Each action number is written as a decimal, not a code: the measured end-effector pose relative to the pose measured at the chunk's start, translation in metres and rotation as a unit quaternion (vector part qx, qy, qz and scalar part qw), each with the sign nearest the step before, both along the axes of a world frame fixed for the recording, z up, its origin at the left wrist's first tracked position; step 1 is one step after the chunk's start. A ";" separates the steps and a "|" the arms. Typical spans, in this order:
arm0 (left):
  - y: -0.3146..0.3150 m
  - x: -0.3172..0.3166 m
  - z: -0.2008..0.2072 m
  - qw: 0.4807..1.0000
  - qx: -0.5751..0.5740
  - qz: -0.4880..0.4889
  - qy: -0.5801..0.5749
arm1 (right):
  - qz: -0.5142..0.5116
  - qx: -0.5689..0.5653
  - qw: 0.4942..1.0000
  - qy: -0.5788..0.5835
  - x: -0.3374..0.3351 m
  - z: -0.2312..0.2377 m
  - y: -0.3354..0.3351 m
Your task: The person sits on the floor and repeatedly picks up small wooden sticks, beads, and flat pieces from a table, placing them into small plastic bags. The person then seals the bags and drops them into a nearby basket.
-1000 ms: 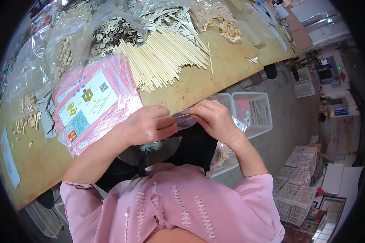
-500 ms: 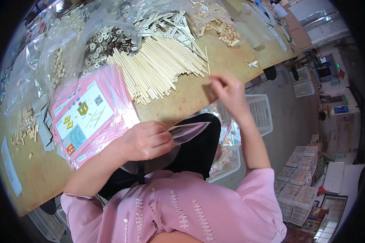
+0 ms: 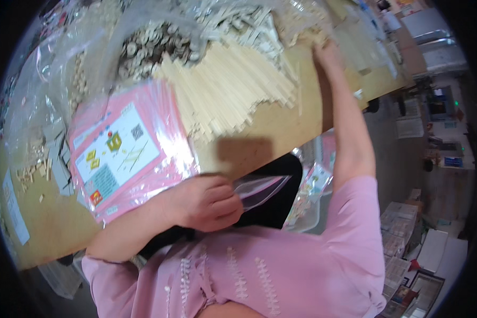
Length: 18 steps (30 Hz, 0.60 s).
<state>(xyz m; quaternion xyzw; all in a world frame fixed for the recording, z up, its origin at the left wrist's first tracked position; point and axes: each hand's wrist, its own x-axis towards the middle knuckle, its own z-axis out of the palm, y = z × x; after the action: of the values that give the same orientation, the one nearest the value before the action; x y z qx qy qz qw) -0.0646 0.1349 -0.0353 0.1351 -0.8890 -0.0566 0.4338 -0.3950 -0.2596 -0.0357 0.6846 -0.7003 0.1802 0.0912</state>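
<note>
My left hand [image 3: 212, 204] is closed on the edge of a clear plastic bag [image 3: 262, 192], whose mouth gapes toward the right, below the table's front edge. Stretched far out over the table, my right hand [image 3: 328, 53] is at a heap of small wooden blocks [image 3: 308, 37]. Motion blurs its fingers, so their grip does not show. Left of that arm lies a wide pile of thin wooden sticks [image 3: 233, 87]. A stack of pink plastic bags with a printed card [image 3: 119, 146] on top lies beyond my left forearm.
Behind the sticks are plastic bags with round discs [image 3: 153, 50] and flat pale strips [image 3: 244, 24]. Wooden beads [image 3: 80, 79] and wood pieces [image 3: 37, 172] lie at the left. Below the table's right edge stands a white basket [image 3: 308, 218] with filled bags.
My right hand has moved from near the table's front edge, away over the sticks' right side, to the small wooden blocks. My left hand still holds the bag. The whole view has shifted slightly.
</note>
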 end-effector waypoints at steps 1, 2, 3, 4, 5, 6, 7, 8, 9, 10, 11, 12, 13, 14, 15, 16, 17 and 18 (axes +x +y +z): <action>0.001 0.001 -0.001 1.000 -0.011 0.004 -0.001 | 0.026 -0.001 1.000 0.007 -0.002 -0.013 -0.008; 0.002 0.003 -0.003 1.000 -0.010 0.013 0.001 | 0.058 0.009 0.998 0.016 0.011 -0.020 -0.013; 0.003 0.002 -0.007 1.000 -0.016 0.009 0.020 | 0.049 0.027 0.994 0.098 0.022 -0.013 -0.006; 0.001 -0.004 -0.008 0.999 -0.020 -0.006 0.045 | 0.069 -0.117 0.979 0.149 -0.045 -0.059 -0.045; 0.006 -0.001 -0.008 0.999 -0.014 0.023 0.045 | 0.095 -0.120 0.984 0.091 0.002 -0.067 -0.022; 0.009 0.002 -0.004 0.999 -0.009 0.033 0.041 | 0.101 -0.132 0.985 0.047 0.034 -0.040 0.002; 0.010 0.002 -0.002 0.998 -0.007 0.036 0.046 | 0.147 -0.147 0.977 0.037 0.022 -0.038 0.003; 0.009 0.001 -0.001 0.998 -0.007 0.038 0.048 | 0.191 -0.163 0.968 0.025 0.006 -0.042 -0.004; 0.009 0.000 -0.002 0.998 -0.009 0.040 0.047 | 0.237 -0.182 0.954 0.012 -0.006 -0.044 -0.006; 0.010 0.001 -0.002 0.998 -0.013 0.051 0.040 | 0.224 -0.151 0.963 -0.016 0.005 -0.037 0.014; 0.012 0.001 0.000 0.997 -0.019 0.061 0.033 | 0.213 -0.122 0.969 -0.044 0.028 -0.019 0.052; 0.010 0.000 -0.001 0.997 -0.024 0.060 0.033 | 0.192 -0.094 0.975 -0.065 0.031 -0.010 0.075; 0.010 -0.001 0.000 0.997 -0.030 0.058 0.032 | 0.199 -0.090 0.973 -0.068 0.020 -0.013 0.075; 0.010 -0.002 -0.001 0.998 -0.038 0.051 0.030 | 0.207 -0.087 0.972 -0.071 0.006 -0.019 0.071; 0.010 -0.002 -0.001 0.998 -0.046 0.047 0.024 | 0.218 -0.086 0.969 -0.078 -0.003 -0.022 0.070; 0.010 -0.002 -0.002 0.998 -0.057 0.037 0.018 | 0.240 -0.077 0.962 -0.102 -0.013 -0.026 0.074; 0.012 -0.003 -0.002 0.998 -0.060 0.020 0.003 | 0.262 -0.069 0.954 -0.127 -0.022 -0.032 0.081; 0.013 -0.002 -0.004 0.998 -0.063 0.002 -0.010 | 0.285 -0.058 0.945 -0.152 -0.026 -0.038 0.089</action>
<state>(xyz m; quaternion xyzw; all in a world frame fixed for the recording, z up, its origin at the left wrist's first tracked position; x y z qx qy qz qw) -0.0671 0.1478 -0.0391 0.1105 -0.8949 0.0015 0.4324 -0.4211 -0.1707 -0.0736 0.8136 -0.4697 0.3411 -0.0319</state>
